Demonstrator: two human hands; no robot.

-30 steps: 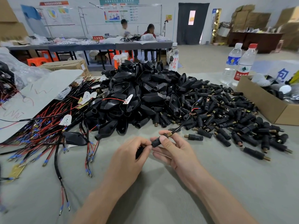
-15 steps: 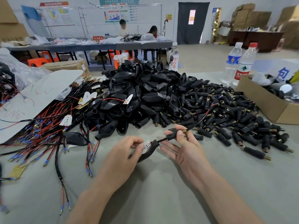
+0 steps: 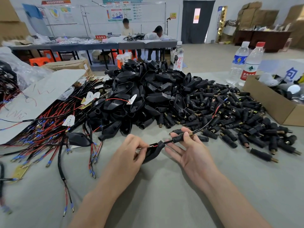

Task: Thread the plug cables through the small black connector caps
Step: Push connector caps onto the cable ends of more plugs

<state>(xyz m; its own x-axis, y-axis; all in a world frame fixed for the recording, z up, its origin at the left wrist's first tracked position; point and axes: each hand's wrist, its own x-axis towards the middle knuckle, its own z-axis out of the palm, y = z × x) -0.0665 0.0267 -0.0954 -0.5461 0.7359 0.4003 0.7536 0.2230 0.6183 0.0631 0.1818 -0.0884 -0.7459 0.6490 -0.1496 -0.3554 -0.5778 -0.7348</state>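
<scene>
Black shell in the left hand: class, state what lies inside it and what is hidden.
Red wire ends show inside the black shell, pinched by the left hand. How the cable runs through its neck is hidden by the wall.

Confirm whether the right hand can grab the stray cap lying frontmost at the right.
Probably not yet. The table up to the stray cap is bare, but the right hand pinches another cap on the cable; it must let go first.

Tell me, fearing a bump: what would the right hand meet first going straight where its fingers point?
Likely the plug shell in the left hand, just beyond the right hand; depth unclear.
</scene>
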